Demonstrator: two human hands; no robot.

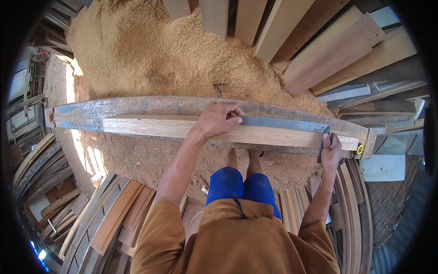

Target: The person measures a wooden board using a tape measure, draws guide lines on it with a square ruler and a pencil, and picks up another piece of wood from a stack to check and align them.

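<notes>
A long pale wooden beam [273,135] lies lengthwise on a worn, narrow bench plank [86,114]. Along the beam's top rests the dark steel blade of a carpenter's square [287,123]. My right hand [330,153] grips the square's stock at the right, where it hangs over the beam's near edge. At the blade's left end, my left hand [218,119] is closed in a pinch; whatever is between the fingertips is too small to make out. Faint lines cross the beam just below those fingertips. A black and yellow tape measure [360,149] sits at the beam's right end.
A big heap of sawdust [150,55] rises beyond the bench. Thick boards [333,52] lean at the far right. More stacked planks [116,214] lie near left, others [349,210] near right. My bare feet stand under the bench's near side.
</notes>
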